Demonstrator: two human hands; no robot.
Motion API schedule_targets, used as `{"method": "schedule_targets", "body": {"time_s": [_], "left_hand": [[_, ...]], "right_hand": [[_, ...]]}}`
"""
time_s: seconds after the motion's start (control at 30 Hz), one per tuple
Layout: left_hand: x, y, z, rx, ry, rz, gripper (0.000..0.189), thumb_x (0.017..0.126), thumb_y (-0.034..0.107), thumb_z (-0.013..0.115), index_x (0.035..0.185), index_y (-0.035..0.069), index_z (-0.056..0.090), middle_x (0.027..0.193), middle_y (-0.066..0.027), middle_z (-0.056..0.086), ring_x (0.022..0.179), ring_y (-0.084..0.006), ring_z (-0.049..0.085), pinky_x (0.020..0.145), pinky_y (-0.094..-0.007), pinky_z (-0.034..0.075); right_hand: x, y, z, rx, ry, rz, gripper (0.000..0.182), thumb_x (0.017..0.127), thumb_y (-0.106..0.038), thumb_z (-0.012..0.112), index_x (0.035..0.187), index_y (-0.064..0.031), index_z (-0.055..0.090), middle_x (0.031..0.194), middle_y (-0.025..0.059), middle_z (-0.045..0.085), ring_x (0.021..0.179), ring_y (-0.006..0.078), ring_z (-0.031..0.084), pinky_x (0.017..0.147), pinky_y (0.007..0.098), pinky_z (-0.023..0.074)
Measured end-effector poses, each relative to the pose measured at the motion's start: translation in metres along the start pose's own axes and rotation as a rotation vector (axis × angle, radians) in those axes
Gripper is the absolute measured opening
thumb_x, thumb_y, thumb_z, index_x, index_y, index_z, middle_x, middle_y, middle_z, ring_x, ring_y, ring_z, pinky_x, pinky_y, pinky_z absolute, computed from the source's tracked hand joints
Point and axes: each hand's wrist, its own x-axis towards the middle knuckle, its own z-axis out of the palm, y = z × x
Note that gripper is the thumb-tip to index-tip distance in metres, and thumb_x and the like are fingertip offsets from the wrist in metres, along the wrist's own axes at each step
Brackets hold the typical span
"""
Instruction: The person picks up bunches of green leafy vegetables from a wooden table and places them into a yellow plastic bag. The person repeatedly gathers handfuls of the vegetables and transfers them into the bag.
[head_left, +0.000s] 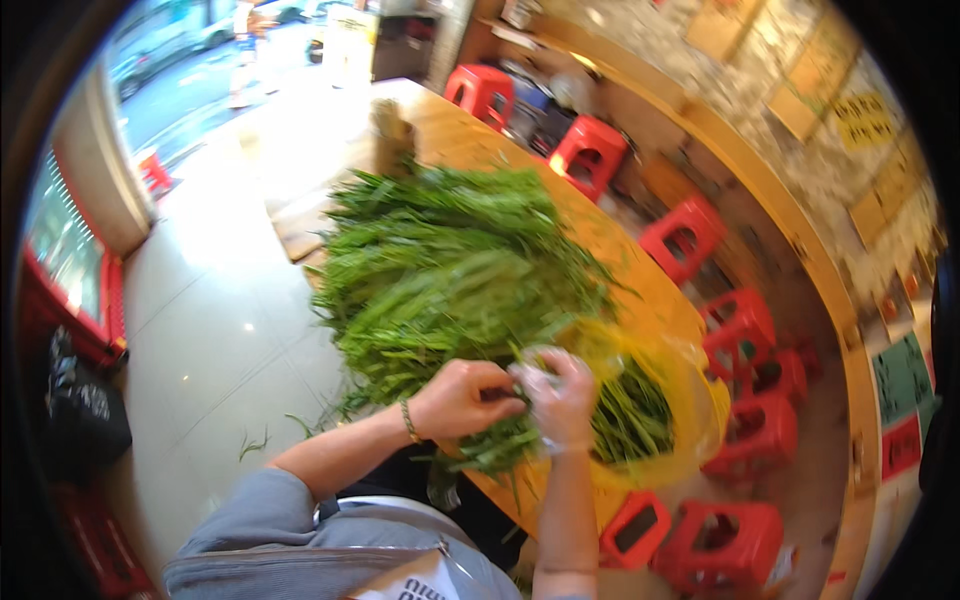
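Note:
My left hand, bare and with a beaded bracelet on its wrist, is curled with thumb and forefinger close together; blur hides what lies between them. Close beside it, my right hand wears a clear plastic glove and pinches a thin green stem. A large heap of long leafy greens covers much of the wooden table in front of me. Right of my gloved hand, a yellow plastic bag stands wide at the mouth, with cut green stems inside.
Red plastic stools line the table's right side, with more at the near right corner. A brownish upright container stands behind the heap. Left of the table runs a tiled floor with stray leaves. A red-framed glass cabinet is farther left.

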Motion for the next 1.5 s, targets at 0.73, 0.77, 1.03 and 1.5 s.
{"method": "schedule_targets", "body": {"time_s": [0.73,0.77,1.03,1.5], "left_hand": [[0.011,0.0,0.015,-0.006,0.194,0.201,0.006,0.086,0.005,0.066,0.091,0.001,0.065,0.083,-0.0107,0.061,0.071,-0.0267,0.063,0.061,-0.0345,0.051],[0.012,0.001,0.017,-0.016,0.205,0.202,0.006,0.086,0.005,0.066,0.091,0.001,0.065,0.083,-0.0108,0.061,0.071,-0.0267,0.062,0.062,-0.0345,0.051],[0.009,-0.015,0.012,0.122,-0.064,0.03,0.02,0.084,0.01,0.065,0.103,0.004,0.063,0.096,-0.0128,0.061,0.089,-0.031,0.062,0.075,-0.0381,0.051],[0.002,-0.007,0.047,-0.403,-0.386,-0.195,0.019,0.096,0.015,0.055,0.108,0.001,0.051,0.08,-0.0099,0.068,0.072,-0.0182,0.066,0.067,-0.033,0.053]], "right_hand": [[-0.014,-0.004,0.003,0.618,0.043,0.271,0.01,0.084,-0.004,0.051,0.077,-0.0024,0.057,0.066,-0.001,0.048,0.053,0.007,0.04,0.049,0.0238,0.0322],[-0.014,-0.002,0.001,0.597,0.114,0.275,0.011,0.084,-0.004,0.051,0.076,-0.0028,0.057,0.065,-0.0011,0.047,0.053,0.0069,0.04,0.048,0.0238,0.0317],[-0.005,0.037,-0.05,0.467,0.356,0.153,0.012,0.086,-0.006,0.047,0.076,-0.0033,0.054,0.063,-0.0003,0.044,0.052,0.008,0.036,0.047,0.0247,0.03],[0.0,0.014,-0.016,0.629,0.193,0.121,0.011,0.09,-0.011,0.055,0.092,0.0,0.058,0.073,0.0017,0.053,0.064,0.0092,0.05,0.055,0.0234,0.0424]]}}
